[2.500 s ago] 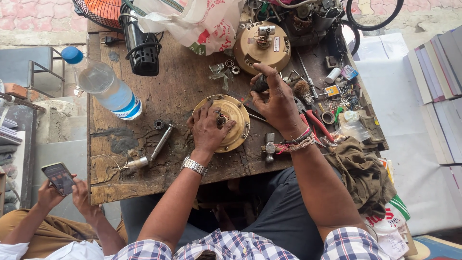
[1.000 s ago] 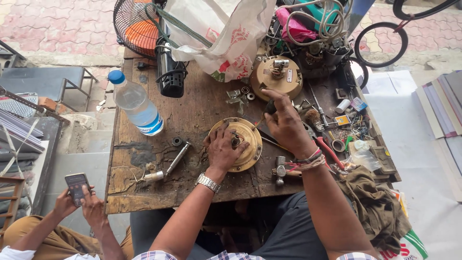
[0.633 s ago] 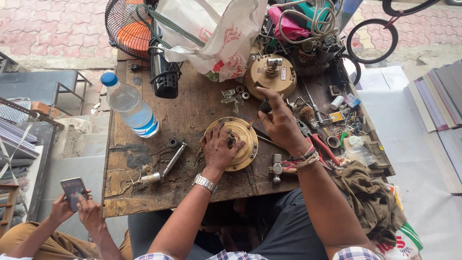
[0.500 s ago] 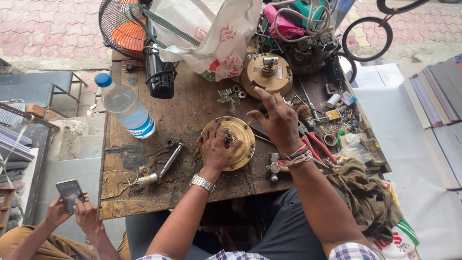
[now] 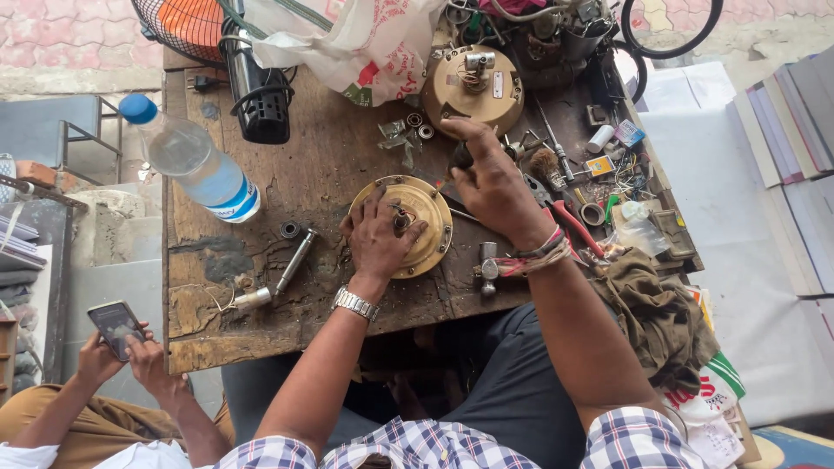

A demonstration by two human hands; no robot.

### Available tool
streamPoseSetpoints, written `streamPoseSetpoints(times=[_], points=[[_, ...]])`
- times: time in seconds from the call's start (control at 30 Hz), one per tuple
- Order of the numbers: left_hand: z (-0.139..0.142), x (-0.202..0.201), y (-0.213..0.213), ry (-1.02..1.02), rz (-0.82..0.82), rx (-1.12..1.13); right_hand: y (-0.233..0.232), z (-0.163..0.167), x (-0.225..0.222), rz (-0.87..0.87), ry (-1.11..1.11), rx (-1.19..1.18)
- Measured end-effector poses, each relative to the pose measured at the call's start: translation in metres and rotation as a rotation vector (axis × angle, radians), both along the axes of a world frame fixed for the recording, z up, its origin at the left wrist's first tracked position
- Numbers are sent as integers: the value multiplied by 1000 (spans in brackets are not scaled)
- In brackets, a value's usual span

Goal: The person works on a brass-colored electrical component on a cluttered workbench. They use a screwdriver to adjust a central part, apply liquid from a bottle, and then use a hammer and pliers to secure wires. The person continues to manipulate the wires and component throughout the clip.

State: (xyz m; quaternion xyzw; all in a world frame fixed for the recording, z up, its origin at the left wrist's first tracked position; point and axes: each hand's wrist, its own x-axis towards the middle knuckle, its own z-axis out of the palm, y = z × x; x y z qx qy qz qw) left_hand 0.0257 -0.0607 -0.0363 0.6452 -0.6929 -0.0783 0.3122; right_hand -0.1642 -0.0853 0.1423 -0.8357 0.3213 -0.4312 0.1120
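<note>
Left hand: I see my left hand (image 5: 380, 239) spread flat on the brass disc (image 5: 407, 224), fingers pressing at its centre, holding it down near the front edge of the workbench (image 5: 261, 174).
Right hand: my right hand (image 5: 493, 182) is curled over a small dark part just beyond the disc; whether it grips it, I cannot tell.
Progress: I judge the work midway; the disc lies open, a shaft (image 5: 294, 260) and a bearing (image 5: 289, 230) loose beside it.
Far edge: second brass housing (image 5: 473, 87), water bottle (image 5: 193, 161), plastic bag (image 5: 365, 43).
Room: paved ground outdoors; another person holds a phone (image 5: 115, 326) off the left corner.
</note>
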Motion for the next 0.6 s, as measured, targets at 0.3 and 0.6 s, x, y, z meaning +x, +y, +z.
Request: streamPoseSetpoints(times=[0.3,0.6], points=[[-5,-2,-2,-16,6,1,2,-3,7,-79,38,-62],[-7,-1,-1,-30,11,-2,-3,-14,8,-383,268,47]])
